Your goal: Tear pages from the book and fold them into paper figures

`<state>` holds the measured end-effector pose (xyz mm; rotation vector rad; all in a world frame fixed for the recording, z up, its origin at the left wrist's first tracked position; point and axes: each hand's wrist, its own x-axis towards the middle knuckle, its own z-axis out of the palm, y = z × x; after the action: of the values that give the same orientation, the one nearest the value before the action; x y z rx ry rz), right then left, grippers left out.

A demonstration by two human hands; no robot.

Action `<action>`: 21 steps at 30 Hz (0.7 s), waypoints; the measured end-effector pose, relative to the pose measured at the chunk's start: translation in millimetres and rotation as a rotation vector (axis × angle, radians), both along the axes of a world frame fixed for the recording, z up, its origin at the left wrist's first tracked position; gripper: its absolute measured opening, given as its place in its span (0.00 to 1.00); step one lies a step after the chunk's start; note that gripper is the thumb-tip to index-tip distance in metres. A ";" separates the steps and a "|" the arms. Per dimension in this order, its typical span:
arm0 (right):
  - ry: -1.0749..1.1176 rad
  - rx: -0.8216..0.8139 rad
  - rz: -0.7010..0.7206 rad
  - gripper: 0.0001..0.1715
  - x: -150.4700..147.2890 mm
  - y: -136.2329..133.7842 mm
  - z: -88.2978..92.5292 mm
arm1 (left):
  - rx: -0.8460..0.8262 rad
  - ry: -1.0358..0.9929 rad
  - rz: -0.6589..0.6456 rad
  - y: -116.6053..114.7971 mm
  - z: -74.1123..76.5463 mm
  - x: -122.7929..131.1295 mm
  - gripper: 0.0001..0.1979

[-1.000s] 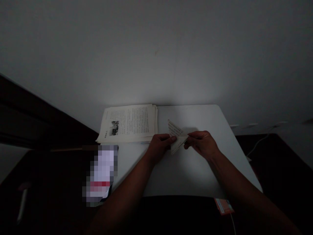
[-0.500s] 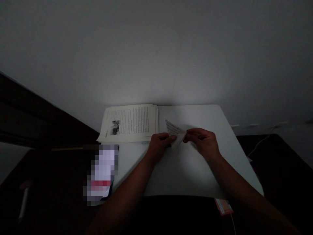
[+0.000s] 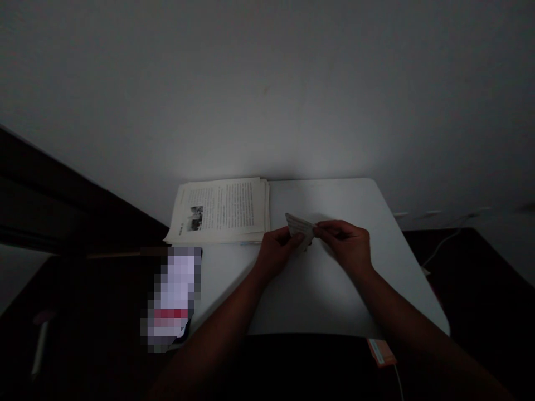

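A small folded piece of printed paper (image 3: pixel 300 226) is held above the white table (image 3: pixel 317 301), between both hands. My left hand (image 3: pixel 279 252) pinches its left lower side with thumb and fingers closed. My right hand (image 3: pixel 346 243) pinches its right corner, fingers curled together. The paper looks like a small folded wedge with text on it. Both forearms reach in from the bottom of the view.
A stack of printed pages (image 3: pixel 221 210) lies at the table's back left corner against the white wall. A blurred-out phone-like object (image 3: pixel 173 298) sits at the table's left edge. An orange card (image 3: pixel 381 352) pokes out at the front right. A white cable (image 3: pixel 443 242) runs at right.
The folded paper has been folded smaller and flatter between the hands. Both hands stay at the same spot, with the right hand shifted slightly up and left.
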<state>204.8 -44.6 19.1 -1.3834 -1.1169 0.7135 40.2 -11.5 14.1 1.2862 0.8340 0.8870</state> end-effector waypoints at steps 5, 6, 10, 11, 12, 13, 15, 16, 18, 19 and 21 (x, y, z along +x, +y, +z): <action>0.095 -0.031 0.016 0.10 -0.9 1.9 2.0 | 0.021 0.062 0.021 0.0 4.2 -2.4 0.15; 0.101 -0.038 0.017 0.10 -1.1 2.1 2.0 | 0.020 0.062 0.033 -0.2 4.8 -2.3 0.15; 0.093 -0.076 0.025 0.11 -0.6 2.5 1.3 | 0.023 0.087 0.057 -0.4 5.0 -1.2 0.15; 0.090 -0.084 0.032 0.11 -0.2 2.5 1.1 | 0.024 0.089 0.058 -0.3 4.8 -1.1 0.15; 0.087 -0.088 0.040 0.10 0.3 2.4 1.0 | 0.024 0.088 0.057 -0.1 4.6 -1.2 0.15; 0.084 -0.092 0.051 0.10 0.9 2.3 1.1 | 0.023 0.086 0.053 0.1 4.4 -1.3 0.15; 0.081 -0.094 0.069 0.09 1.9 2.0 1.5 | 0.010 0.074 0.036 0.5 4.1 -1.8 0.17; 0.081 -0.092 0.077 0.09 2.4 1.9 1.8 | -0.003 0.061 0.026 0.7 3.8 -2.0 0.18; 0.084 -0.085 0.094 0.09 3.4 1.7 2.6 | -0.035 0.023 0.004 1.2 2.7 -2.4 0.20; 0.088 -0.083 0.104 0.09 3.8 1.6 3.1 | -0.048 0.004 -0.005 1.4 2.0 -2.5 0.21; 0.096 -0.082 0.120 0.09 4.3 1.6 3.9 | -0.059 -0.019 -0.015 1.9 0.6 -2.6 0.21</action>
<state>209.1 -43.0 23.0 -1.3441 -1.1120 0.9124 37.6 -9.6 14.7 1.2295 0.8289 0.8555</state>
